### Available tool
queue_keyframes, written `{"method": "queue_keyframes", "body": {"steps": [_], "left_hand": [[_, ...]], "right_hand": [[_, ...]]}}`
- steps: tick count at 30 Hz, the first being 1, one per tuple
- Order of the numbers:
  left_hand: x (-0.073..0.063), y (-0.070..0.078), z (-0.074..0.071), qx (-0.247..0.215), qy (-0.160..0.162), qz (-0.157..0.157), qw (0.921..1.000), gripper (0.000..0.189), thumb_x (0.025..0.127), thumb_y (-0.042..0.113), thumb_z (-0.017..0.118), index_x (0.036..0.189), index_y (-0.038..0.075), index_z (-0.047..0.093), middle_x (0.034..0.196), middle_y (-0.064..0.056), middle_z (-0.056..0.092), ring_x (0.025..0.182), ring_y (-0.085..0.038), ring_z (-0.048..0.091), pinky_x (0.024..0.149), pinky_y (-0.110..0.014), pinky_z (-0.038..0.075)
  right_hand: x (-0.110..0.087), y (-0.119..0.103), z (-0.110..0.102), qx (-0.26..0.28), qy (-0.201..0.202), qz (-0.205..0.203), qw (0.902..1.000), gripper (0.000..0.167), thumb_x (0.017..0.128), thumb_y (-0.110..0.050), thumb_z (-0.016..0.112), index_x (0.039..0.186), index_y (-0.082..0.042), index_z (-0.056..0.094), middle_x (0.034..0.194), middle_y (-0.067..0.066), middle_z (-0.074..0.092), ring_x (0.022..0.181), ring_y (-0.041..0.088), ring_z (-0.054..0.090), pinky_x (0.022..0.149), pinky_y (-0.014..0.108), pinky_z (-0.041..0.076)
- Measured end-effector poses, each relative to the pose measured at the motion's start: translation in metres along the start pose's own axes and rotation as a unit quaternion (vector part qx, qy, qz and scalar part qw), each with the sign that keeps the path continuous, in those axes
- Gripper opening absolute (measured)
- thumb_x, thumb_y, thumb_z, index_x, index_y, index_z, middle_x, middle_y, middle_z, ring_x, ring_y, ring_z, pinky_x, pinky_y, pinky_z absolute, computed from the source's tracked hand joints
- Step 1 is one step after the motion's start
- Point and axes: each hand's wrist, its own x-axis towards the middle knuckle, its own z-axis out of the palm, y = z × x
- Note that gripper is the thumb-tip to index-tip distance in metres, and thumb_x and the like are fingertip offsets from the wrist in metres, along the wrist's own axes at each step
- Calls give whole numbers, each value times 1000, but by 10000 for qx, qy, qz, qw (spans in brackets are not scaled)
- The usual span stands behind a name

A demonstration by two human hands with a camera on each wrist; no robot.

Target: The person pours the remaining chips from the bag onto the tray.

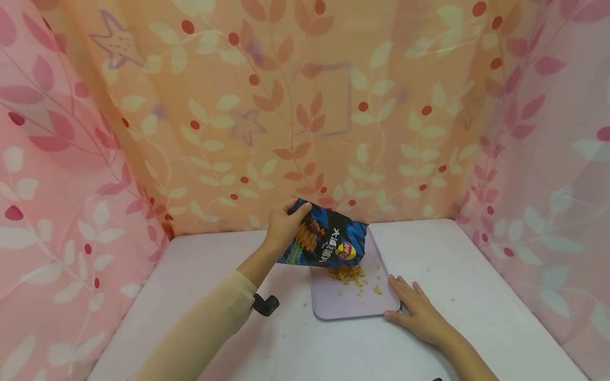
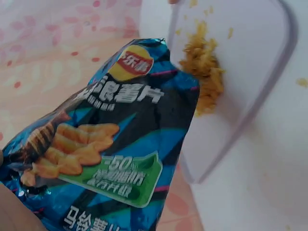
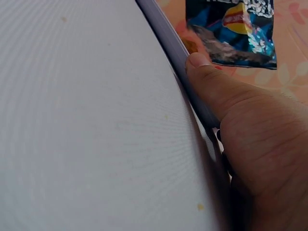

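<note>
My left hand (image 1: 282, 225) pinches the bottom end of a blue and black potato chip bag (image 1: 329, 238), thumb on its printed front. The chip bag (image 2: 115, 120) is tilted over a pale purple cutting board (image 1: 352, 310), its other end lower. Crumbled potato chips (image 1: 346, 273) lie in a small heap on the board just beneath the bag. My right hand (image 1: 421, 317) rests at the board's near right corner, fingers extended along the edge. In the right wrist view its thumb (image 3: 207, 79) touches the rim of the board (image 3: 166, 36).
Crumbs (image 1: 377, 290) are scattered on the board, with a few bits on the white table (image 1: 295, 344). Leaf-patterned curtains (image 1: 295, 106) enclose the table at the back and both sides. A black strap end (image 1: 265, 305) sticks out by the left wrist.
</note>
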Motion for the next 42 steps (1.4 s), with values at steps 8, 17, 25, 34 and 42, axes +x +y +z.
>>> {"method": "queue_keyframes", "body": {"steps": [8,17,25,34,42], "left_hand": [[3,6,2,291,-153,241,9992,30,104,29,63,95,3,76,82,-7,66,79,-15,61,68,-23,51],[6,4,-4,237,93,425,9988,33,104,35,61,95,5,72,76,-5,63,62,-17,50,58,-25,42],[4,0,0,359,-299,743,9961,33,105,27,60,95,-1,72,67,-14,51,58,-22,42,55,-26,38],[5,9,-2,850,-325,942,9914,41,105,34,60,77,4,60,58,-4,35,48,-20,31,48,-27,30],[8,16,-6,682,-410,799,9936,29,105,31,60,96,6,73,70,-8,57,62,-20,53,60,-24,46]], "right_hand": [[2,2,0,-90,34,-35,9999,94,88,-58,72,158,-7,37,163,15,36,152,41,28,128,40,-5],[0,1,0,-13,36,-32,10000,93,88,-56,73,158,-6,37,163,16,35,152,42,28,128,38,-7],[-1,0,2,19,43,-21,10000,93,88,-56,73,159,-8,36,163,15,36,152,42,28,127,34,-8],[-1,0,5,-66,75,-23,9999,93,88,-57,73,159,-8,36,163,15,36,151,41,29,127,33,-8],[1,1,5,-33,15,-7,10000,94,88,-57,72,159,-7,36,163,16,35,152,41,28,127,35,-8]]}}
